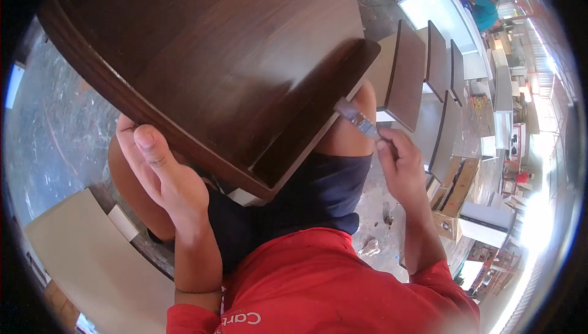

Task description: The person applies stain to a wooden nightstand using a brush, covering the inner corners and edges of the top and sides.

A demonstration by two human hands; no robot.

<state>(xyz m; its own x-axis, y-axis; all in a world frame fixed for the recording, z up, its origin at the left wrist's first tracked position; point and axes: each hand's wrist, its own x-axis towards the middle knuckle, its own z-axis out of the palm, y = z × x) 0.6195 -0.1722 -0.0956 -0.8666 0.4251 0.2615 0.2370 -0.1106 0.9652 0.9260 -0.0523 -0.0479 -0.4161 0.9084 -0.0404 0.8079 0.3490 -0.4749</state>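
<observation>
A large dark brown wooden panel (202, 58) with a moulded edge lies tilted across my lap. A darker, glossy strip runs along its near right side. My right hand (401, 165) pinches a flat paintbrush (366, 126), whose blurred bristles are at or just beside the panel's pale right edge; I cannot tell whether they touch. At the panel's left edge is my left hand (165, 172), its fingers stretched upward and its thumb up. It rests against the moulding, with some fingertips hidden by the panel.
Several brown-faced drawer fronts or panels (409, 80) stand in rows at the right. Beyond my right arm is a cardboard box (456, 196). A beige board (92, 254) lies at the lower left, on the stained concrete floor (58, 138). A person in teal (486, 12) is far back right.
</observation>
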